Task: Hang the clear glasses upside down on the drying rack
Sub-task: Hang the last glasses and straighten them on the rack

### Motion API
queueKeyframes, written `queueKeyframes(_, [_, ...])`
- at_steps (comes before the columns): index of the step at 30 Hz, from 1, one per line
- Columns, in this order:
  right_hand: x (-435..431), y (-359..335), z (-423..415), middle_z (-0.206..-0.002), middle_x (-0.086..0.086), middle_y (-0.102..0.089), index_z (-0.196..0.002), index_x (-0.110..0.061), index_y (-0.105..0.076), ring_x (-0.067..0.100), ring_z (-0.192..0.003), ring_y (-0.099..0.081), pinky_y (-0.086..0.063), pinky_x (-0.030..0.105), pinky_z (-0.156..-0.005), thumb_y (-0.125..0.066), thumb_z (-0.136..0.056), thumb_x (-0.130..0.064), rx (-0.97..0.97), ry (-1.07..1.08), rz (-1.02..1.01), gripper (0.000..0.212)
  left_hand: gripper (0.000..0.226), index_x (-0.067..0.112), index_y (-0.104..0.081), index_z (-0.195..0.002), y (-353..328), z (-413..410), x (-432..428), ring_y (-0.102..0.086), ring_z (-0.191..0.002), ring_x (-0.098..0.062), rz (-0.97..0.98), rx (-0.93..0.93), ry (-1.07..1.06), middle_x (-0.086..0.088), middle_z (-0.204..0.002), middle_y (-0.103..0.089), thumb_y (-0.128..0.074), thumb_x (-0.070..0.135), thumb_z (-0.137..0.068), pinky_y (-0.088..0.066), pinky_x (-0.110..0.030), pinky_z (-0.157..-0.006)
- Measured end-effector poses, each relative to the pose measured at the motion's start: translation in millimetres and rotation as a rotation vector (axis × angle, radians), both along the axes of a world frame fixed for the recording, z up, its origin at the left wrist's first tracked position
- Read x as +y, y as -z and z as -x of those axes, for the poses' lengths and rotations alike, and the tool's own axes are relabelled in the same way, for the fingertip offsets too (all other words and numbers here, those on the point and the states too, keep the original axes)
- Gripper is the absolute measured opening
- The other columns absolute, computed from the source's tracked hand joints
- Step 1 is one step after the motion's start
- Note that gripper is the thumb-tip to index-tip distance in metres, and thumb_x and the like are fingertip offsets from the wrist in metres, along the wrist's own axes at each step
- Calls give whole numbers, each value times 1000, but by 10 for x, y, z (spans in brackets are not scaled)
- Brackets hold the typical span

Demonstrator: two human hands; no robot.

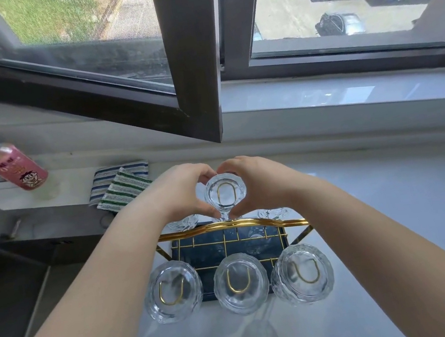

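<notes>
A gold wire drying rack (232, 226) with a dark blue tray stands on the pale counter in front of me. Three clear glasses (241, 286) hang upside down on its near prongs, gold loops showing through their bases. On the far middle prong sits another upturned clear glass (225, 194). My left hand (181, 193) and my right hand (263, 181) wrap it from either side, fingertips touching its wall. Two more glasses (182, 223) peek out on the far side, partly hidden by my wrists.
A folded striped cloth (120, 188) lies behind the rack on the left. A pink bottle (17, 167) with a white cap stands on the sill at far left. An open dark window frame (194, 86) juts over the counter. A dark sink edge (1, 239) is at the left.
</notes>
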State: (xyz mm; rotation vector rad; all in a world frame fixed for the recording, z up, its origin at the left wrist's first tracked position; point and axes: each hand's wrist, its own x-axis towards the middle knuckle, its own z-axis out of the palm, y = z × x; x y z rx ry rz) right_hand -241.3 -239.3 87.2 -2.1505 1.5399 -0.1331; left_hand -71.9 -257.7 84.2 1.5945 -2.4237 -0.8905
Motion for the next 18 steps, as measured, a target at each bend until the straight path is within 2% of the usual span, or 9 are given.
queueKeyframes(4, [8, -14, 3, -130, 3, -55, -128, -20, -43, 24, -111, -53, -42, 32, -86, -84, -59, -36, -10, -1, -17, 81, 68, 28, -52, -119, 3, 0, 8, -52, -109, -12, -17, 9, -3, 6, -121, -59, -83, 32, -59, -37, -27, -84])
queueKeyframes(7, [19, -51, 8, -136, 3, -49, -132, -21, -39, 24, -118, -49, -42, 36, -96, -83, -61, -36, -28, -5, -45, 85, 75, 29, -46, -125, -3, -60, 21, -48, -117, -14, -34, 13, -7, 7, -128, -54, -82, 34, -60, -36, -29, -92])
queueKeyframes(9, [15, -104, -9, -141, 2, -44, -134, -21, -37, 23, -123, -46, -40, 37, -101, -81, -62, -40, -55, 0, -44, 87, 82, 32, -40, -130, -22, -185, 31, -43, -124, -14, -27, 20, -44, 8, -136, -48, -81, 36, -60, -35, -31, -97])
queueKeyframes(12, [-11, -186, -105, -142, 1, -43, -134, -21, -37, 21, -124, -45, -38, 34, -101, -79, -65, -41, -105, -25, -31, 83, 91, 34, -33, -135, -46, -458, 71, -37, -130, -15, -26, 47, -135, 7, -143, -40, -81, 39, -58, -33, -36, -101])
queueKeyframes(15, [-50, -204, -293, -141, 3, -44, -134, -18, -38, 22, -125, -45, -36, 32, -101, -79, -67, -36, -109, -88, -19, 80, 95, 32, -31, -136, -35, -688, 130, -36, -130, -15, -67, 86, -209, 4, -144, -39, -82, 37, -57, -33, -36, -101])
queueKeyframes(18, [-97, -152, -491, -142, 6, -45, -135, -15, -36, 23, -126, -44, -36, 33, -102, -79, -68, -29, -77, -142, -39, 80, 92, 29, -35, -135, 5, -777, 175, -44, -120, -10, -131, 148, -227, 5, -139, -45, -84, 30, -57, -35, -29, -97])
